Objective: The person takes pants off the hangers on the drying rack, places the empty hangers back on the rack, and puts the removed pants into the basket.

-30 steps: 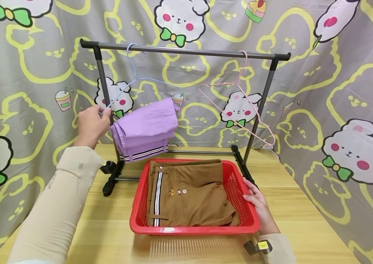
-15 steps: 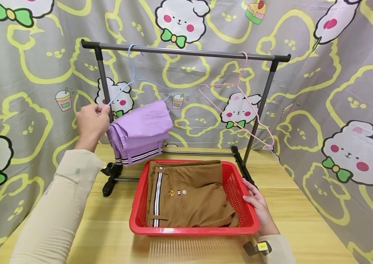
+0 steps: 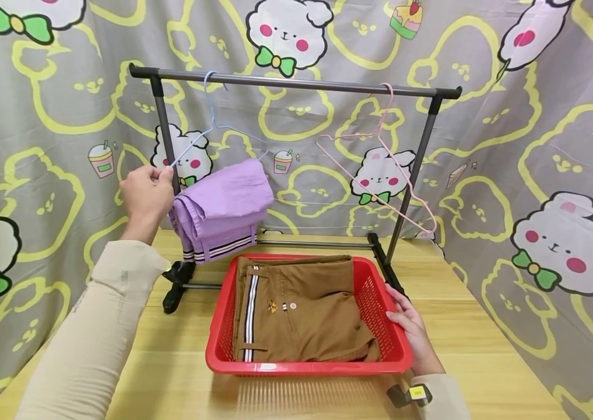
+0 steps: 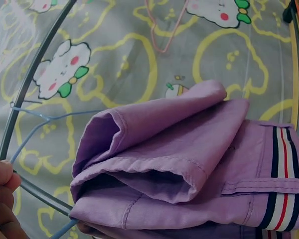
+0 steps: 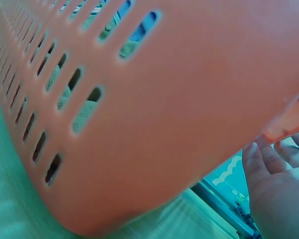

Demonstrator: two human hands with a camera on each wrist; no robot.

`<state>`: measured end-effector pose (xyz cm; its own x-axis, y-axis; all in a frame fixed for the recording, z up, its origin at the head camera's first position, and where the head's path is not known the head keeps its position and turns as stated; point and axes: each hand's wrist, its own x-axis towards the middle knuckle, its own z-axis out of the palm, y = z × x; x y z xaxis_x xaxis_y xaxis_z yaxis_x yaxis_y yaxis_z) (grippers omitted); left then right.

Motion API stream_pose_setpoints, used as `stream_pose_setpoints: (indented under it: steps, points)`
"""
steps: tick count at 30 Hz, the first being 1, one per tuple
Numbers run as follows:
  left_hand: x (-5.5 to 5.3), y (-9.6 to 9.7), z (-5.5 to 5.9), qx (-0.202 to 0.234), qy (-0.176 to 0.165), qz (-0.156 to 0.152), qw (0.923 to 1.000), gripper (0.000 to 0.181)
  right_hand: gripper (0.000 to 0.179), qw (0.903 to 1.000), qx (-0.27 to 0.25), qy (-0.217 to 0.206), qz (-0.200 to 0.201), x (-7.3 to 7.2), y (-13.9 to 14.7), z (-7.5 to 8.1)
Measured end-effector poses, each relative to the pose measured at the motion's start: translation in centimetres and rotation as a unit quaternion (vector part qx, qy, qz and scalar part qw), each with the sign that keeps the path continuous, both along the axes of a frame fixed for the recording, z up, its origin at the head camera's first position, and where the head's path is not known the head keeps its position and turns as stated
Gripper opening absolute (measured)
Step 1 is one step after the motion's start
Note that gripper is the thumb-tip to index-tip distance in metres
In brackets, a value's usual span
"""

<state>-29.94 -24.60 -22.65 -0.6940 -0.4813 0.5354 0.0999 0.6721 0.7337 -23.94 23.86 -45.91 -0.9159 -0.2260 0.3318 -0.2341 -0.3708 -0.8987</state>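
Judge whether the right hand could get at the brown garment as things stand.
Probably yes: nothing covers the brown garment in the red basket, though the right hand holding it would first let go.

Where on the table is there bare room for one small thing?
The table looks bare right of the red basket, between the right hand and the curtain, and at front left, between the left sleeve and the basket. The back is crowded: the rack stands there, with the purple garment hanging at left. Brown clothing covers most of the basket's floor.

Curtained off; home or studio, unclear. Cartoon-print cloth [image 3: 296, 128] spans 9 through 3 o'clock, wood-grain table [image 3: 474, 326] at 6.
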Motion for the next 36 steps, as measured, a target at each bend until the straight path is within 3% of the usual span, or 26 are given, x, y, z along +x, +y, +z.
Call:
stream_pose_setpoints:
  steps: [7, 18, 36]
  points:
    - [0.27, 0.19, 0.06, 0.009, 0.032, 0.014, 0.9994, 0.034, 0.053, 0.9999, 0.01, -0.011, -0.006, -0.13, 0.02, 0.24]
    - [0.42, 0.28, 0.2, 0.02, 0.04, 0.017, 0.9988, 0.033, 0.052, 1.0, -0.006, 0.002, -0.003, -0.11, 0.01, -0.02]
    - [0.17, 0.17, 0.11, 0.01, 0.11, 0.04, 0.9931, 0.031, 0.054, 1.0, -0.004, 0.004, -0.008, -0.16, -0.03, -0.1]
